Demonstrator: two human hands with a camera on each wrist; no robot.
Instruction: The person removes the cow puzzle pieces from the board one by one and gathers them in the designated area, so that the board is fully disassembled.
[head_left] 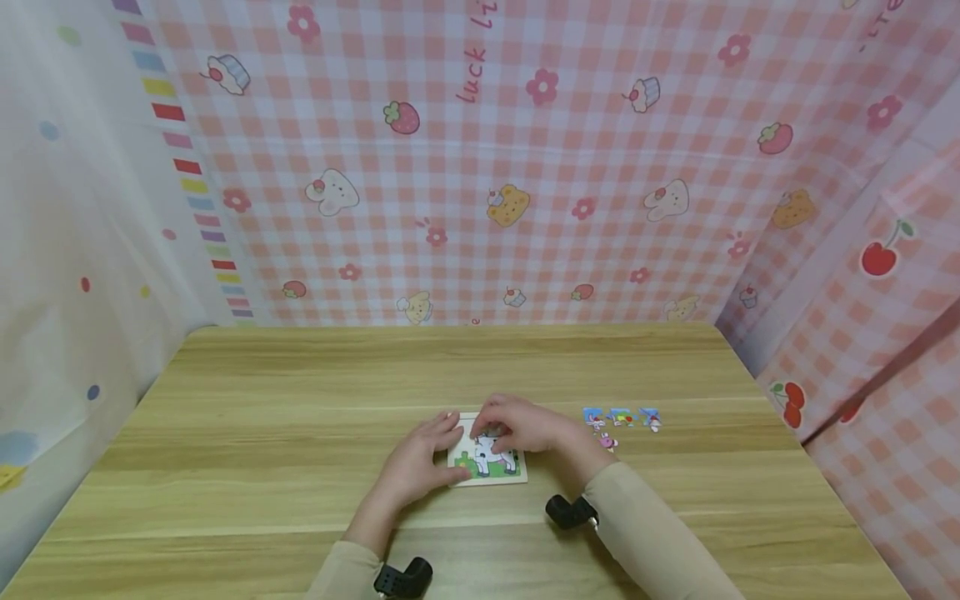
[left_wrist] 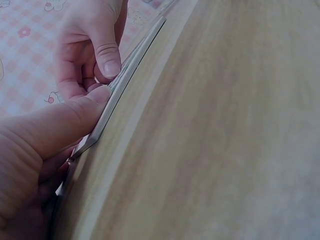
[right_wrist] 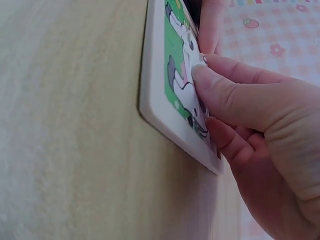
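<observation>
Head view: cow jigsaw (head_left: 495, 463) at six o'clock, left hand (head_left: 418, 460) spread wide on its nine-o'clock edge, right hand (head_left: 521, 425) bunched narrow over it, can't tell if pinching anything. Looks mid-fitting; next probably needs aligning, with loose jigsaw pieces (head_left: 622, 417) at its three o'clock.

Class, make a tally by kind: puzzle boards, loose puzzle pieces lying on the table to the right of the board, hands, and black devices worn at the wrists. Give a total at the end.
Puzzle board: 1
Loose puzzle pieces: 4
Hands, left hand and right hand: 2
Black wrist devices: 2
Total: 9
</observation>
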